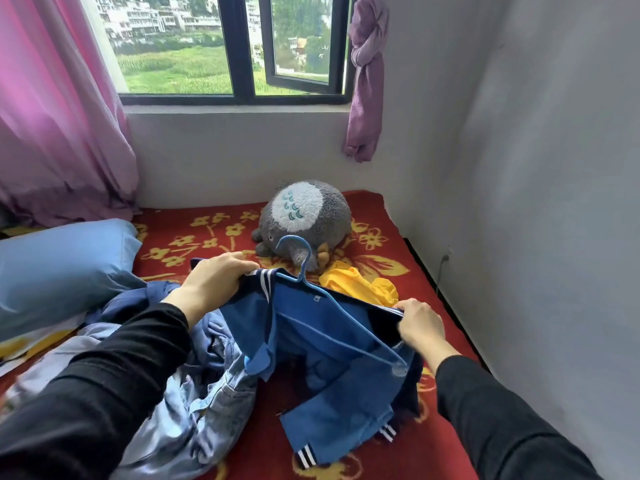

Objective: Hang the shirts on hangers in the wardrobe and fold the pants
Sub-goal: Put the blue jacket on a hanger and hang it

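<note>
The left hand (pixel 214 277) is gripping the navy, white-striped edge of the blue shirt (pixel 329 368), its fingers curling over the cloth. The right hand (pixel 420 325) is pinching the opposite edge, so the shirt is hanging spread between both hands above the bed (pixel 446 292). A blue hanger (pixel 301 277) is sitting in the shirt's opening, its hook sticking up between the hands and one arm running down toward the right wrist. Under the left forearm a heap of jeans (pixel 207 393) and other blue clothes is lying against the shirt. Just beyond the right hand a yellow garment (pixel 360 284) is lying crumpled. Farther beyond both hands a grey plush toy (pixel 308 213) is resting, partly behind the hook. Left of the left hand a blue pillow (pixel 59 268) is lying, with a pink curtain (pixel 52 116) hanging beyond it.
</note>
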Demonstrator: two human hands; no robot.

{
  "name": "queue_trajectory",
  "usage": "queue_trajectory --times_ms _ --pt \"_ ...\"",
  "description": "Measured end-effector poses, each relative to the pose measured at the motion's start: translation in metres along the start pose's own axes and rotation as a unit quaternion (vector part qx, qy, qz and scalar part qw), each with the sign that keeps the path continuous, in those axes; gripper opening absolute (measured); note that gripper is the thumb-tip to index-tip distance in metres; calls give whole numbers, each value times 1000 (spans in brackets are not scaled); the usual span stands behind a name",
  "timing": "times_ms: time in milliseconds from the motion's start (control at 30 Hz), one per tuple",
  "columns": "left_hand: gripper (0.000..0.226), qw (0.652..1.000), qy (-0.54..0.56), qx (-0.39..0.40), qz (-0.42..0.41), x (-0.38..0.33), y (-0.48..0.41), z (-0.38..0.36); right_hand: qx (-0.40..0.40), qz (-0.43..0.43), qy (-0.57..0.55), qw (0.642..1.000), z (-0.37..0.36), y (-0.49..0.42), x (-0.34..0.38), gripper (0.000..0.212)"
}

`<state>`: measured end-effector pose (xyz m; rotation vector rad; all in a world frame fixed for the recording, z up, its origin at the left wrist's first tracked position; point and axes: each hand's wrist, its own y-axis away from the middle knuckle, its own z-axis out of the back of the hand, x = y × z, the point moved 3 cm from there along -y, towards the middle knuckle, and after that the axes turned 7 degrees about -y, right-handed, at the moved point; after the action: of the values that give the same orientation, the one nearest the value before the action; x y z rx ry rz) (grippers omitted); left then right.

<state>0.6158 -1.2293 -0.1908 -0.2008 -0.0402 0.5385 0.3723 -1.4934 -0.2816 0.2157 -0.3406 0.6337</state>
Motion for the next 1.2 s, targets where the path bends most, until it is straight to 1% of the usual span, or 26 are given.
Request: queue_trajectory --times_ms 100,200,267,367,400,433,467,533,600,667,700,733,767,800,867,900,933,967,1033,1067,1100,1133,1200 --pt "39 999 -36 -13 29 -10 -3 -6 -26 16 93 995 4 1 -5 35" --pt "28 996 -53 -14 64 -18 -5 -11 -38 11 150 988 9 3 -12 28" --pt "21 994 -76 1 79 -22 -5 -15 -43 -4 165 985 14 3 -19 29" --pt "24 989 -117 9 90 -30 -5 -18 -46 -27 161 986 23 1 -27 27" --pt "25 988 -125 7 90 -33 -6 -18 -48 -35 136 989 26 -1 -29 27" --pt "27 987 -131 6 90 -36 -7 -19 -43 -52 73 995 30 -4 -32 26" --pt "27 987 -132 8 92 -39 -8 -20 -28 -77 -15 997 32 -5 -31 26" --pt "27 989 -117 12 95 -47 -10 -22 1 -108 -169 980 31 -5 -16 24" --pt "28 991 -92 13 93 -60 -12 -25 14 -76 -260 963 26 1 13 24" --pt "29 994 -58 14 88 -76 -13 -29 38 -27 -362 931 17 12 44 22" --pt "29 995 -38 13 88 -81 -14 -31 70 -10 -408 910 13 17 56 18" --pt "29 996 -18 11 92 -84 -14 -32 111 5 -430 896 9 21 64 15" --pt "30 995 1 4 99 -84 -14 -32 154 16 -424 892 8 24 67 18" --pt "32 994 16 -8 106 -82 -13 -30 198 18 -389 900 8 25 66 20" --pt "39 991 34 -45 121 -73 -11 -23 266 1 -252 930 12 25 52 19" --pt "42 989 41 -61 128 -68 -11 -19 273 -7 -191 943 15 22 43 21" --pt "44 987 50 -73 132 -63 -11 -15 248 -8 -176 953 19 17 36 25" --pt "45 986 59 -82 133 -59 -11 -11 194 -8 -212 958 25 11 33 28" --pt "42 983 69 -100 136 -54 -14 -3 34 7 -303 952 46 4 37 33" --pt "40 982 69 -110 137 -54 -15 2 -42 29 -293 955 58 1 43 39" --pt "40 981 68 -121 137 -55 -17 7 -87 59 -247 963 68 -2 51 46" --pt "40 980 69 -130 136 -56 -19 13 -106 93 -197 970 75 -5 59 50" --pt "38 977 72 -147 135 -56 -23 26 -102 143 -126 977 87 -10 75 48"
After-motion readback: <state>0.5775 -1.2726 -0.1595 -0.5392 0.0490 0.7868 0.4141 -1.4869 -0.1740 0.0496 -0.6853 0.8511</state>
